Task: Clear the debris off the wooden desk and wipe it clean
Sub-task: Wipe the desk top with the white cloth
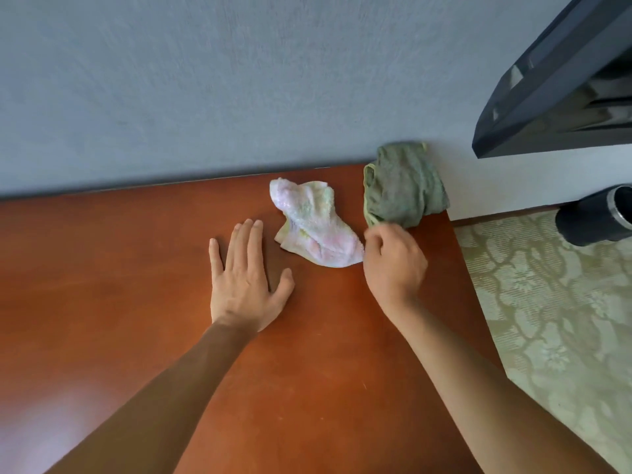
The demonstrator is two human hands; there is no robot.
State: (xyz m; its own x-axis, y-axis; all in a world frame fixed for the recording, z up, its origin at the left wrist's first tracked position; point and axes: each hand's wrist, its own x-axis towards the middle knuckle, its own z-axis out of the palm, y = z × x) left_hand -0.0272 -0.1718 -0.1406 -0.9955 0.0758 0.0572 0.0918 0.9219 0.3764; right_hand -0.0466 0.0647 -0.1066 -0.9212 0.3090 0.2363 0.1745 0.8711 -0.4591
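The reddish-brown wooden desk (136, 302) fills the lower left of the head view. A crumpled pale pink and yellow cloth (313, 224) lies near its back edge. A folded green towel (403, 186) sits at the desk's back right corner, against the wall. My left hand (242, 282) rests flat on the desk with straight fingers, just left of the pale cloth. My right hand (393, 261) has curled fingers at the near edge of the green towel and beside the pale cloth's corner. Whether it pinches either cloth is hidden by the knuckles.
A grey wall (205, 80) runs behind the desk. Past the desk's right edge lies patterned green carpet (554, 319). A dark cylindrical object (595, 217) stands on the floor there. A black screen (561, 83) hangs at the upper right.
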